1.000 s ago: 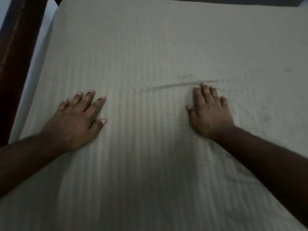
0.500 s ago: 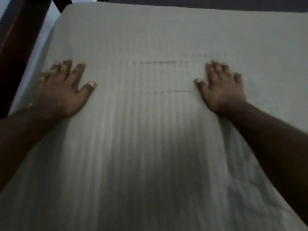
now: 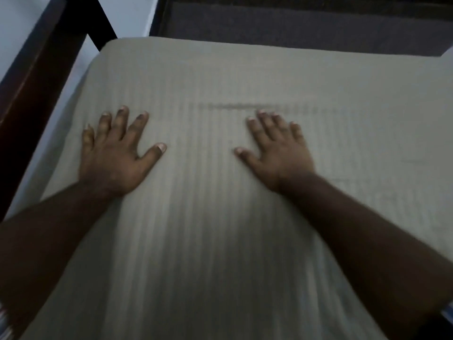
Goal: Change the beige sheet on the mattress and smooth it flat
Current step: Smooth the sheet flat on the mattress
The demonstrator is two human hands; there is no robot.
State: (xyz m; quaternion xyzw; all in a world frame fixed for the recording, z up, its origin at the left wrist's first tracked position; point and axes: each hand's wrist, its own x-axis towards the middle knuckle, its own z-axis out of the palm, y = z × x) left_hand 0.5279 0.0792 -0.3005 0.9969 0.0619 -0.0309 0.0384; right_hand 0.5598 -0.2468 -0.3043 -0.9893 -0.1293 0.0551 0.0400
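Single head-worn view, wide-angle, looking forward and steeply down from above the near end of the bed. It sits close: both forearms enter from the bottom corners, with the left hand [image 3: 115, 155] and right hand [image 3: 277, 153] at mid-frame on the beige sheet [image 3: 220, 229], which fills most of the frame. The far mattress edge and a dark grey surface [image 3: 294, 25] lie along the top, a dark wooden frame [image 3: 31, 94] runs up the left edge. Slight motion blur (no second view to compare overlap).

Striped beige sheet [image 3: 220, 229] lies flat over the mattress, 1 faint crease.
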